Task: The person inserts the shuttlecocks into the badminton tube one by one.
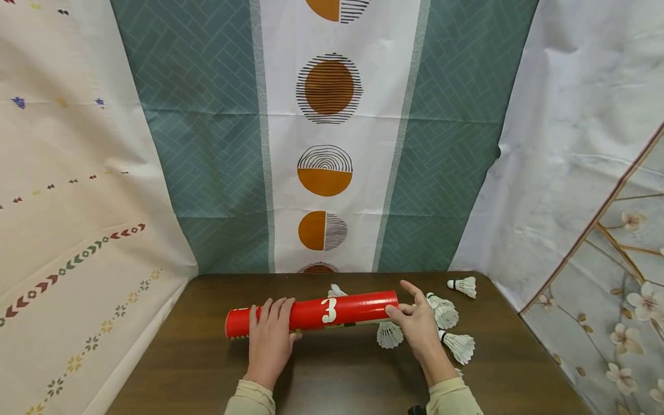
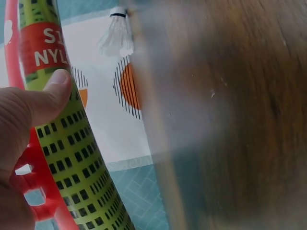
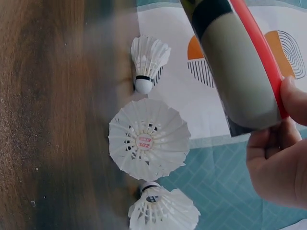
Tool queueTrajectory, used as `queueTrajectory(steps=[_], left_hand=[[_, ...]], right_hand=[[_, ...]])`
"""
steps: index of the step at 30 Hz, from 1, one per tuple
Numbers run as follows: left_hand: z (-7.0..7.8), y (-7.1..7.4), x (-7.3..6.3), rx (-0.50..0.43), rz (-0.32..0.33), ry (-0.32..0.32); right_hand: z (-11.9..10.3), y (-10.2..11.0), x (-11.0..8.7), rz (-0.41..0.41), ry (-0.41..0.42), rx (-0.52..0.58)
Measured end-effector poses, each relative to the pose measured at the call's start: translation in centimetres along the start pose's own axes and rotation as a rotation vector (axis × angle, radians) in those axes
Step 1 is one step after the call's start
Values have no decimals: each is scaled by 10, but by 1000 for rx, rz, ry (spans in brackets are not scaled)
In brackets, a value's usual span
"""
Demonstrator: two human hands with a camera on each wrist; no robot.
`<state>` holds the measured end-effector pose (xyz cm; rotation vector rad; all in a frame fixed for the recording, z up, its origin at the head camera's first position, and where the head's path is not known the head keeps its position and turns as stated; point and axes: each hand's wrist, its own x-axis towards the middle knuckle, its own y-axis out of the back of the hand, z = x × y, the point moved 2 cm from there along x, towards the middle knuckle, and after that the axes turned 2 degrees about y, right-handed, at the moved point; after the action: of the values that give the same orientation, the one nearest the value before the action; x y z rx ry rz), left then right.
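Note:
A red shuttlecock tube [image 1: 344,311] with a white 3 on it is held level above the table. My left hand [image 1: 272,334] grips it left of the middle, fingers over the top. In the left wrist view the thumb [image 2: 58,86] presses on the tube's green checked side. At the tube's right end my right hand [image 1: 417,325] pinches the rim, its index finger pointing up and away. The right wrist view shows the grey end of the tube [image 3: 240,72] between thumb and curled fingers; whether a cap sits there I cannot tell.
White shuttlecocks lie on the brown table [image 1: 207,369]: one at the back right [image 1: 463,286], others beside my right hand [image 1: 442,312] [image 1: 459,347]. Another shuttlecock [image 1: 389,335] lies below the tube, and one [image 1: 336,290] behind it. Patterned cloths [image 1: 332,127] hang around the table.

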<state>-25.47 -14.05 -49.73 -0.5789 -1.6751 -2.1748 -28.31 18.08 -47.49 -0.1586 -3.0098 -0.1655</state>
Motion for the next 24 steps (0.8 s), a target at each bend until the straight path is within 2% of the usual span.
queueTrajectory(steps=[4,7,13,20,24], left_hand=[[4,2,2,21,19,-42],[8,3,4,38,36,-66],[13,1,6,54,37,-100],[12,-5,5,45,-6,-98],[12,-5,6,46,3,-109]], right_hand=[[-1,1,-1,71,-14,38],[-1,0,-1,90,-12,51],[2,-1,-1,61,-33,56],[4,-2,-4,61,-38,55],[6,-1,-5,59,-37,36]])
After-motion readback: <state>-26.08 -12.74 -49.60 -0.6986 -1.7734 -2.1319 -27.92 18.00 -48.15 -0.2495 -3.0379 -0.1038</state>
